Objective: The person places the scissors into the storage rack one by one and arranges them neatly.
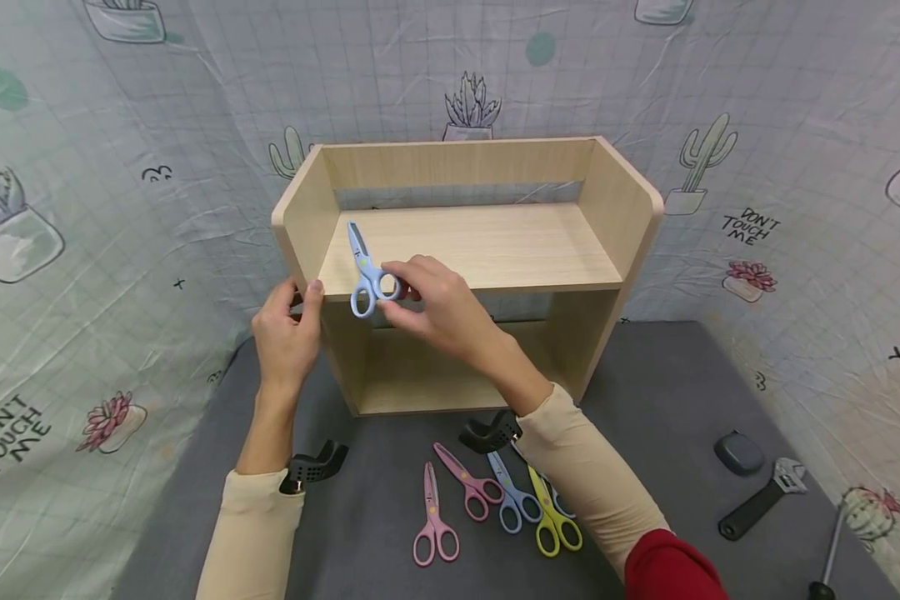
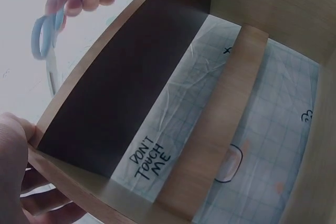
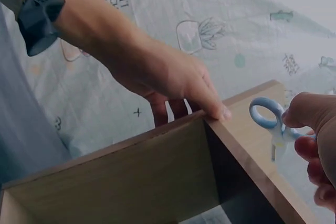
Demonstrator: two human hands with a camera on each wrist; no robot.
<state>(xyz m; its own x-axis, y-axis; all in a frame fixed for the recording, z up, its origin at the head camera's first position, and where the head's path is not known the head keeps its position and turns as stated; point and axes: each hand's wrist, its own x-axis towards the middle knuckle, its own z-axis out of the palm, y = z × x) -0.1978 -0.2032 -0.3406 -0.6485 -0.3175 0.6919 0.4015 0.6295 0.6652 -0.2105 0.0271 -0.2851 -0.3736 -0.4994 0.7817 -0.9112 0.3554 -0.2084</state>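
A light wooden shelf unit point(image 1: 495, 242) stands on a grey mat. Blue scissors point(image 1: 362, 267) lie with their blades on the left of the top shelf and their handles over its front edge. My right hand point(image 1: 420, 296) pinches the handle loops. In the right wrist view the blue scissors point(image 3: 265, 114) sit against my right hand's fingers point(image 3: 315, 129). My left hand point(image 1: 288, 329) grips the shelf's left side panel, thumb on its front edge; the right wrist view shows the left hand point(image 3: 168, 77) wrapped over that panel. In the left wrist view, the scissors point(image 2: 42, 35) hang above the shelf edge.
Several scissors lie on the mat in front of the shelf: two pink point(image 1: 435, 525), a blue pair point(image 1: 513, 496) and a yellow pair point(image 1: 551, 517). At the right are a grey case point(image 1: 738, 452), an adjustable wrench point(image 1: 761, 500) and a screwdriver point(image 1: 828, 550). Printed cloth walls surround the mat.
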